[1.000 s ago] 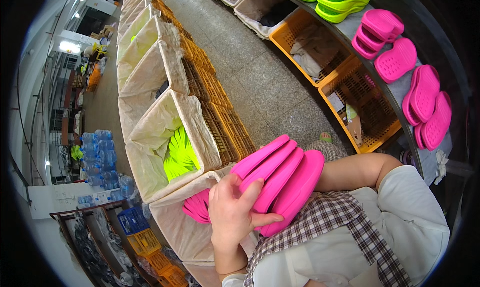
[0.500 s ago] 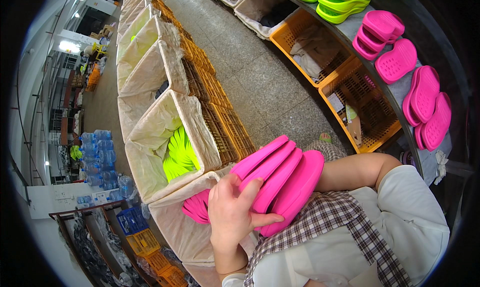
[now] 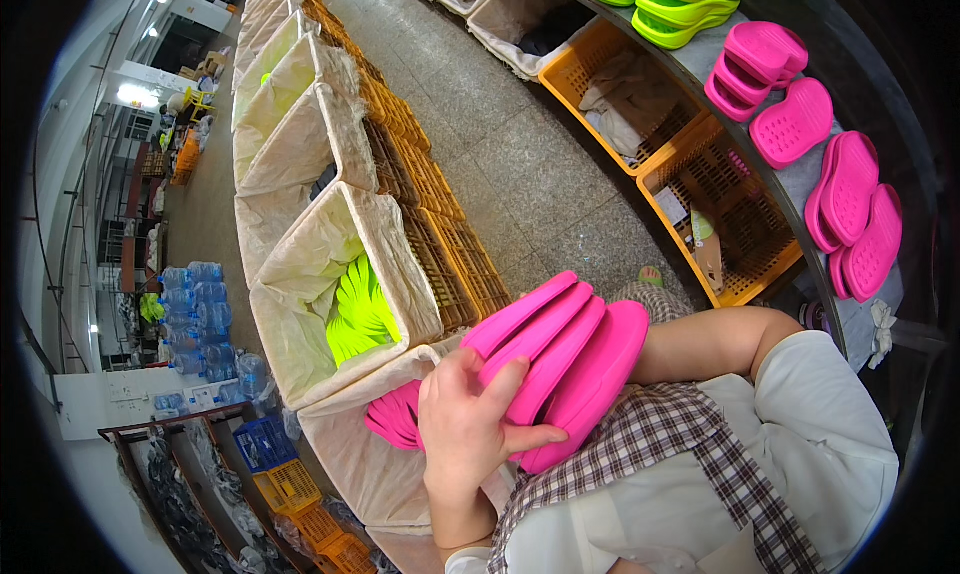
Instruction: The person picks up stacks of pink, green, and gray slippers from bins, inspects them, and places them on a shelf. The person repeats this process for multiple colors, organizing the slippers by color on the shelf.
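Hands, head view: left hand clamps a fanned stack of pink soles across the edges, thumb over the outer one, probably so loose pieces don't slide; right forearm runs behind it, right hand hidden, can't tell its grip. Stack sits close in front of the checked apron, likely for steadiness. Lined bins beside keep bunched pink and green soles apart, presumably colour-sorted, as does the right-hand worktop.
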The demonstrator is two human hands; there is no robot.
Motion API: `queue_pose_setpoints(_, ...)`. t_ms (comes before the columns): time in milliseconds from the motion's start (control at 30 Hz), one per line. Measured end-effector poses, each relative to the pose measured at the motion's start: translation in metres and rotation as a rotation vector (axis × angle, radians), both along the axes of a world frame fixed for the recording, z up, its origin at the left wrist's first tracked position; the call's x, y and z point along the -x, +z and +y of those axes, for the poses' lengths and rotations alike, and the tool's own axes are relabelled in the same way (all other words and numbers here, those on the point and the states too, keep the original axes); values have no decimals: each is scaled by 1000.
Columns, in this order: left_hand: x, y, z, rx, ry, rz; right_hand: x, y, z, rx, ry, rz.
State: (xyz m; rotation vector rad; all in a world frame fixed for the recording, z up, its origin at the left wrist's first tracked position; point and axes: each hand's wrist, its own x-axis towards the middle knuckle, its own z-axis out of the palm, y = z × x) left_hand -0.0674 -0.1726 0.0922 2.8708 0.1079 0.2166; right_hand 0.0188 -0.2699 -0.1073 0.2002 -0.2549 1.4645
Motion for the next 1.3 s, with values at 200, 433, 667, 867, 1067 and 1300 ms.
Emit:
queue_pose_setpoints(200, 15, -21, -3, 138, 79, -111, -6, -2, 0, 3, -18, 19)
queue_pose_setpoints(433, 35, -52, -24, 366, 89, -15, -18, 13, 8, 105, -45, 92)
queue_pose_setpoints(667, 32, -74, 8, 1381, 520, -319, -53, 81, 15, 964, -190, -436)
queue_pose_setpoints(867, 35, -86, 39, 2039, 436, -630, -75, 100, 11, 658, -394, -1377)
queue_pose_setpoints(1067, 49, -88, 48, 2198, 416, -674, -76, 97, 5, 591, -191, -699)
queue_pose_setpoints(1300, 60, -84, 69, 1635, 601, -977, -79, 104, -10, 616, -217, -622)
